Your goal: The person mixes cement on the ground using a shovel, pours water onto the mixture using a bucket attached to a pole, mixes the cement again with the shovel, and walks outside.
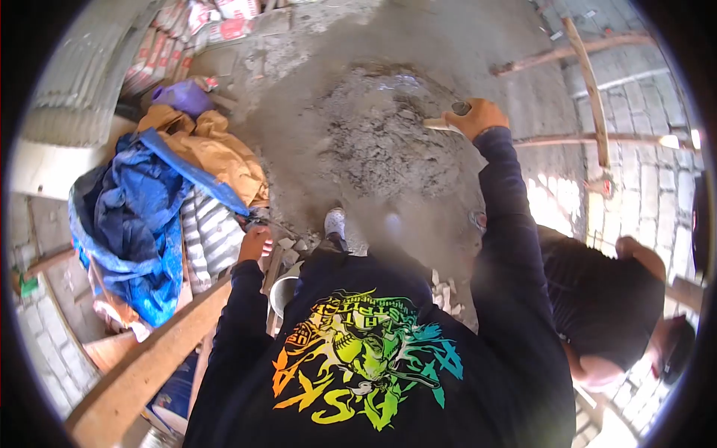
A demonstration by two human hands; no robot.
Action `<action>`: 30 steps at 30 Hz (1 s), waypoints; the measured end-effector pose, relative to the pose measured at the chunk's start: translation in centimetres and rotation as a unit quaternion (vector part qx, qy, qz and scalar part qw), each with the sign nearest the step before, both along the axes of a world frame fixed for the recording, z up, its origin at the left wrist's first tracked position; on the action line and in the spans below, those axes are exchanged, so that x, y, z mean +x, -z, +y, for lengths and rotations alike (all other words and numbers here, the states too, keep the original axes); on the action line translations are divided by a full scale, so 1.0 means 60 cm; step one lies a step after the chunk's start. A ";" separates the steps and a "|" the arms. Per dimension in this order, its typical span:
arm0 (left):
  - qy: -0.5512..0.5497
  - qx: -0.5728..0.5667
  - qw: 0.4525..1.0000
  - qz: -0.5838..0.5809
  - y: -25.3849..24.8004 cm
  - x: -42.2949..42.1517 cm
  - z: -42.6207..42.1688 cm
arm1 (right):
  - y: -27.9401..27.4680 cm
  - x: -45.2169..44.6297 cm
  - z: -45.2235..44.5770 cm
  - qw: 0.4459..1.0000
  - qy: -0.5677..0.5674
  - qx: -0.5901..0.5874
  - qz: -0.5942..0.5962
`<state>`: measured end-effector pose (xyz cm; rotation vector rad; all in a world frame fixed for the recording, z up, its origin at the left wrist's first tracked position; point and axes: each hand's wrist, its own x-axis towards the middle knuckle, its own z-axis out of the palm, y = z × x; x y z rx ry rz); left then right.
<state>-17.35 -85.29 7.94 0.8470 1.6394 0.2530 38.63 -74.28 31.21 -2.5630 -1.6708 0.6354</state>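
Observation:
My right hand point(487, 118), arm stretched forward, is closed around a pale, stick-like handle point(441, 124). A small dark round shape shows by the fingers, too unclear to name. Below and beside this hand lies a heap of grey, lumpy mortar mix point(385, 145) on the ground, with a wet shiny patch at its far side. My left hand point(256, 244) hangs low at my left side, fingers loosely bent and apart, with nothing visible in it. It is nearest to the striped cloth and a wooden beam point(153, 358).
Blue tarp point(138, 216), brown cloth point(216, 153) and a purple container point(183, 97) lie at left. Cement bags point(160, 56) are stacked behind. A bucket point(284, 291) stands by my legs. Another person point(605, 299) bends at right, near wooden poles point(590, 89) and a block wall.

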 end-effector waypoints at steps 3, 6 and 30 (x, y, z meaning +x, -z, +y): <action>-0.030 -0.012 0.999 0.032 -0.033 0.020 -0.078 | 0.003 0.006 0.021 0.998 -0.059 -0.013 0.014; -0.048 -0.022 0.997 0.062 -0.043 0.037 -0.162 | 0.022 0.041 0.050 0.993 -0.088 0.075 -0.021; -0.098 -0.163 0.980 -0.066 0.066 -0.063 0.018 | -0.012 -0.054 0.228 0.968 0.000 0.110 -0.227</action>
